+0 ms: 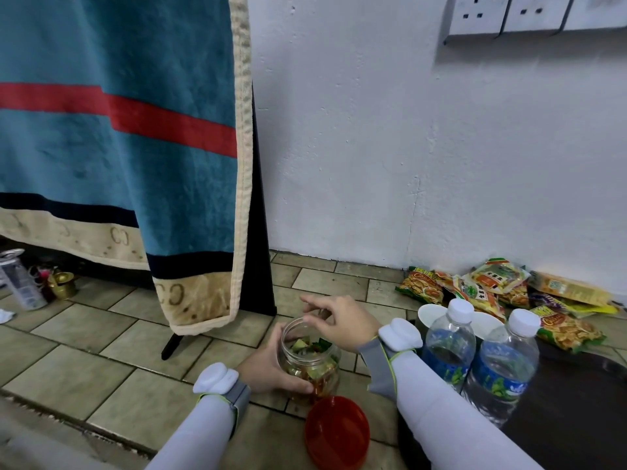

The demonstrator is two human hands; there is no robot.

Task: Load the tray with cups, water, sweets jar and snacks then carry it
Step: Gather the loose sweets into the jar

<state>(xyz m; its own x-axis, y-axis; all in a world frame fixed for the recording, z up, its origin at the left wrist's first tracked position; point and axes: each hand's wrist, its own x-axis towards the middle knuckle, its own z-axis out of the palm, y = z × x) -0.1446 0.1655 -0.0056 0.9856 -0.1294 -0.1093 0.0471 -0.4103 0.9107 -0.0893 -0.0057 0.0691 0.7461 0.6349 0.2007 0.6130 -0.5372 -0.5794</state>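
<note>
A clear plastic sweets jar [314, 366] stands lidless on the tiled floor, half full of wrapped sweets. My left hand [268, 369] wraps around its left side. My right hand [339, 322] hovers over the jar's mouth with fingers pinched together; whether a sweet is between them I cannot tell. The jar's red lid [337, 432] lies on the floor just in front. Two water bottles [449, 344] [502, 364] with white caps stand on a dark tray [570, 412] at the right. White cups [429, 315] sit behind the bottles. Snack packets [502, 290] lie piled against the wall.
A blue towel with a red stripe [118, 130] hangs over a dark stand [258, 239] at the left. A metal can [20, 283] and a small brass pot [62, 283] stand at the far left. White wall [407, 147] with sockets [475, 11] behind.
</note>
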